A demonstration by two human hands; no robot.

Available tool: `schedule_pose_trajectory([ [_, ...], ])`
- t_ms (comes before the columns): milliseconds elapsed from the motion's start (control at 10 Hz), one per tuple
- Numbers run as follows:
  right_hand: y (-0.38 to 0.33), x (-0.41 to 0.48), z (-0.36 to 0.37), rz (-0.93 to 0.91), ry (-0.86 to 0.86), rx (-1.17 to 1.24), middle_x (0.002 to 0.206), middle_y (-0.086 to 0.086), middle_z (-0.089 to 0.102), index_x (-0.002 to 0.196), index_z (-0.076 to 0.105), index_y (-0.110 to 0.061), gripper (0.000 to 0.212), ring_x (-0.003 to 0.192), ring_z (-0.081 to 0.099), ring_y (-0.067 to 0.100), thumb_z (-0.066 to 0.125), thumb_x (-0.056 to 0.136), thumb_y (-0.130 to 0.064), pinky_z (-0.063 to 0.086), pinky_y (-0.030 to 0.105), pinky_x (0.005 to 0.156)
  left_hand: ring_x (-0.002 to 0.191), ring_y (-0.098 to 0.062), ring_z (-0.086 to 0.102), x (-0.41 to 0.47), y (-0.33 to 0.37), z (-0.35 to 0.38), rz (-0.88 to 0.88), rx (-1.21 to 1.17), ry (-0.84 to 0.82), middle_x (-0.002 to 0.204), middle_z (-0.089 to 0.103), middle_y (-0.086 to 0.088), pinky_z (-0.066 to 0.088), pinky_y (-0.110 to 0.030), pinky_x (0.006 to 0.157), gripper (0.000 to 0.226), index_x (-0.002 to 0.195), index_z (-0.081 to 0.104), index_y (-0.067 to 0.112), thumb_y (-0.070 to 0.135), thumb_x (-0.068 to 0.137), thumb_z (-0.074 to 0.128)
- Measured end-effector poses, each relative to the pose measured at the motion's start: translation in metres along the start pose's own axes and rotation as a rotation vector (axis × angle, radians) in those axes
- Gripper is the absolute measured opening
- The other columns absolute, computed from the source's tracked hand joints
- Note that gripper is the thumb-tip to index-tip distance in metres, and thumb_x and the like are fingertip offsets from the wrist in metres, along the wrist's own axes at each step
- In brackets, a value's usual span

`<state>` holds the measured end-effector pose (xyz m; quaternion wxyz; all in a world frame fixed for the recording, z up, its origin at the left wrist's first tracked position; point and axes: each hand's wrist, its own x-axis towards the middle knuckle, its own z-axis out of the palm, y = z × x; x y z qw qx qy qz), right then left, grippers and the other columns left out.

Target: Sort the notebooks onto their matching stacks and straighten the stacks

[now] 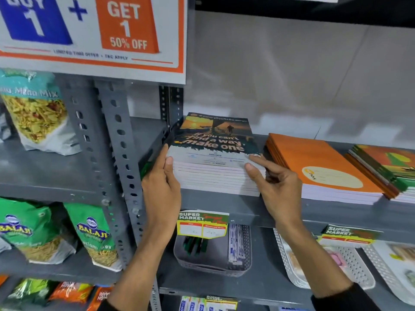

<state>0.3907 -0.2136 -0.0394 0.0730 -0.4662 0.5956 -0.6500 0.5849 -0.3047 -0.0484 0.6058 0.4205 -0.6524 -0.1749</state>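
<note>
A stack of notebooks with a dark sunset cover lies on the grey shelf, at its left end. My left hand presses flat against the stack's left side, thumb on the front corner. My right hand holds the stack's right front corner, fingers on the top cover and page edges. To the right lies a stack of plain orange notebooks. Further right, partly cut off by the frame, sits a stack with orange and green covers.
A perforated grey upright stands just left of the stack. Snack bags fill the shelves on the left. Below are a grey basket of pens, white trays and price tags. A promotion sign hangs above.
</note>
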Motion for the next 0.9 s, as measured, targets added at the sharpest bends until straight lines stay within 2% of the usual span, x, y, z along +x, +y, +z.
schedule_pose_trajectory([
  [100,-0.002,-0.001,0.000,-0.014,-0.008,-0.002,0.103,-0.026,0.076,0.102,0.076,-0.043,0.026,0.110,0.065,-0.007,0.075,0.076,-0.049,0.051,0.015,0.087,0.091,-0.047,0.064,0.000,0.001,0.000,0.001,0.023,-0.018,0.099,0.071,-0.030,0.052,-0.049,0.083,0.037,0.135,0.059,0.007,0.021,0.105,0.042],
  [200,0.000,-0.002,-0.002,-0.037,-0.026,-0.056,0.106,-0.008,0.078,0.113,0.076,-0.029,0.036,0.096,0.066,-0.004,0.075,0.080,-0.043,0.052,0.017,0.079,0.090,-0.044,0.066,0.000,0.000,0.000,-0.009,0.033,-0.009,0.098,0.072,-0.025,0.054,-0.051,0.085,0.035,0.133,0.060,0.006,0.017,0.103,0.046],
  [300,0.002,-0.001,-0.003,-0.051,-0.041,-0.082,0.106,-0.006,0.078,0.114,0.077,-0.025,0.033,0.096,0.064,-0.005,0.075,0.083,-0.038,0.048,0.012,0.076,0.087,-0.038,0.069,0.000,0.002,0.000,-0.009,0.040,0.006,0.097,0.074,-0.021,0.055,-0.051,0.085,0.033,0.131,0.061,0.005,0.014,0.102,0.048],
  [400,0.003,-0.002,-0.003,-0.072,-0.038,-0.103,0.111,-0.012,0.075,0.113,0.078,-0.023,0.033,0.118,0.061,-0.001,0.074,0.084,-0.039,0.048,0.012,0.088,0.081,-0.036,0.071,0.000,0.002,0.001,-0.001,0.058,0.039,0.093,0.076,-0.021,0.057,-0.049,0.083,0.030,0.127,0.064,0.003,0.009,0.100,0.052],
  [500,0.004,-0.002,-0.004,-0.077,-0.027,-0.111,0.109,-0.013,0.075,0.112,0.078,-0.023,0.035,0.116,0.062,0.000,0.073,0.083,-0.042,0.046,0.010,0.089,0.077,-0.017,0.069,0.000,0.003,0.004,-0.008,0.062,0.072,0.097,0.076,-0.018,0.057,-0.038,0.082,0.030,0.126,0.065,0.002,-0.001,0.098,0.054],
  [600,0.006,-0.002,-0.002,-0.076,-0.015,-0.120,0.115,-0.010,0.075,0.113,0.077,-0.024,0.035,0.122,0.059,0.002,0.073,0.083,-0.042,0.052,0.019,0.091,0.081,-0.009,0.065,0.001,0.001,0.005,0.013,0.069,0.085,0.099,0.076,-0.017,0.055,-0.030,0.082,0.030,0.126,0.065,0.002,-0.003,0.098,0.054],
  [700,0.007,-0.004,-0.001,-0.075,-0.015,-0.133,0.118,-0.010,0.074,0.115,0.076,-0.026,0.034,0.127,0.057,0.001,0.073,0.086,-0.043,0.054,0.023,0.091,0.085,-0.013,0.066,0.001,-0.002,0.003,0.044,0.068,0.049,0.103,0.075,-0.018,0.056,-0.036,0.086,0.030,0.127,0.063,0.001,0.002,0.100,0.052],
  [800,0.000,-0.007,-0.005,-0.104,-0.016,-0.127,0.129,-0.006,0.069,0.126,0.070,-0.026,0.041,0.132,0.055,0.004,0.071,0.089,-0.042,0.054,0.025,0.095,0.119,-0.026,0.063,0.002,0.000,-0.003,0.078,0.051,-0.018,0.137,0.059,-0.021,0.047,-0.031,0.103,0.032,0.132,0.058,-0.003,0.006,0.102,0.049],
  [900,-0.013,-0.014,-0.014,-0.117,-0.032,-0.163,0.156,0.000,0.042,0.149,0.045,-0.029,0.066,0.149,0.033,0.011,0.068,0.090,-0.045,0.049,0.042,0.107,0.129,0.006,0.047,-0.005,0.015,-0.017,0.143,0.048,-0.093,0.161,0.027,-0.013,0.032,-0.002,0.103,0.040,0.140,0.049,0.000,0.018,0.105,0.044],
])
